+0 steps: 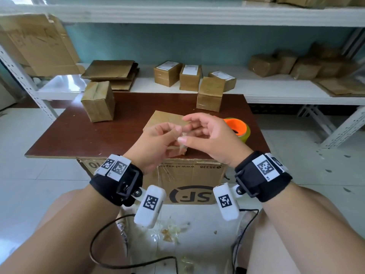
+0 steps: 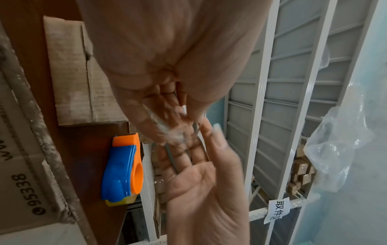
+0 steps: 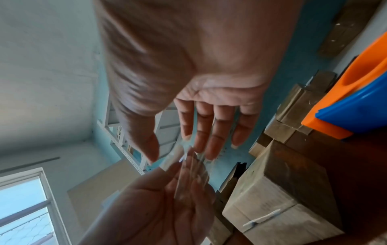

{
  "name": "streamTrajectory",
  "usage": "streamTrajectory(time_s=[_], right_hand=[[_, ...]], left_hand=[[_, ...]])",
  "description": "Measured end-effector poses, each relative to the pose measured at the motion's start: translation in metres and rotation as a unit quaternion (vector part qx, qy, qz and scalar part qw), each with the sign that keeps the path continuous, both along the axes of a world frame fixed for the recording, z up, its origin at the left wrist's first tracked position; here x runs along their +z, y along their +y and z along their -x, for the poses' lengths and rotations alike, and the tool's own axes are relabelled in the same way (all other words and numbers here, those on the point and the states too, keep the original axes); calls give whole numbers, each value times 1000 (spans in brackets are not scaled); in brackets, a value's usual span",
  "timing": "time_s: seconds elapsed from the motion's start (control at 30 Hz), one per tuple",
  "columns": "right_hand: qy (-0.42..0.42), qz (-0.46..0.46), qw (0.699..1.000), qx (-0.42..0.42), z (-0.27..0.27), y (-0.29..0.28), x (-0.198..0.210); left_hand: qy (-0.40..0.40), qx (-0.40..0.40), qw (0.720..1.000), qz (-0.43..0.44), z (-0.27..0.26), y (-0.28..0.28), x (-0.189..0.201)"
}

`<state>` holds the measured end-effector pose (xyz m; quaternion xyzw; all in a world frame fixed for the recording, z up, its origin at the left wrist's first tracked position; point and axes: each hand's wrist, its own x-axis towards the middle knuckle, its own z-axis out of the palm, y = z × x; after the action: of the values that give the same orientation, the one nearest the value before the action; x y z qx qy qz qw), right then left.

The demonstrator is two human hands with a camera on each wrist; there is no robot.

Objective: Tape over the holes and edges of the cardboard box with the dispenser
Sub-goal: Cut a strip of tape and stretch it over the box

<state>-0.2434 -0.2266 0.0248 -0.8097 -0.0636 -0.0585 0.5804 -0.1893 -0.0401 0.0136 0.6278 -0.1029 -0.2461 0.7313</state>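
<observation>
A small cardboard box (image 1: 162, 118) (image 2: 69, 74) (image 3: 278, 195) lies on the brown table board (image 1: 79, 131), under my raised hands. My left hand (image 1: 175, 135) (image 2: 167, 129) has its fingers curled and pinches a crumpled scrap of clear tape (image 1: 182, 136) (image 2: 165, 126) (image 3: 192, 172). My right hand (image 1: 187, 129) (image 3: 178, 149) faces it with relaxed, nearly straight fingers, and its thumb tip touches the scrap. The orange and blue tape dispenser (image 1: 237, 126) (image 2: 123, 169) (image 3: 356, 99) lies on the table right of the box, with no hand on it.
Two more taped boxes (image 1: 98, 100) (image 1: 210, 93) stand at the back of the table. A white shelf (image 1: 276, 91) behind carries several boxes and flat cardboard. A large SF carton (image 1: 187, 180) sits under the board. Tape scraps (image 1: 169, 232) and cables lie on the floor between my knees.
</observation>
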Motion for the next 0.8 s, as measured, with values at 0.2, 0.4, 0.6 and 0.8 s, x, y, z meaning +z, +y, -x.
streamTrajectory(time_s=[0.2, 0.4, 0.6, 0.8], right_hand=[[-24, 10, 1000, -13, 1, -7, -5], [-20, -103, 994, -17, 1, -10, 3], [12, -199, 978, -55, -1, -14, 10], [14, -166, 984, -63, -4, -22, 12]], left_hand=[[33, -6, 999, 26, 4, -5, 3], [113, -2, 993, 44, 0, -10, 2], [317, -21, 938, 141, -12, 2, 6], [350, 24, 916, 196, -15, 12, 9]])
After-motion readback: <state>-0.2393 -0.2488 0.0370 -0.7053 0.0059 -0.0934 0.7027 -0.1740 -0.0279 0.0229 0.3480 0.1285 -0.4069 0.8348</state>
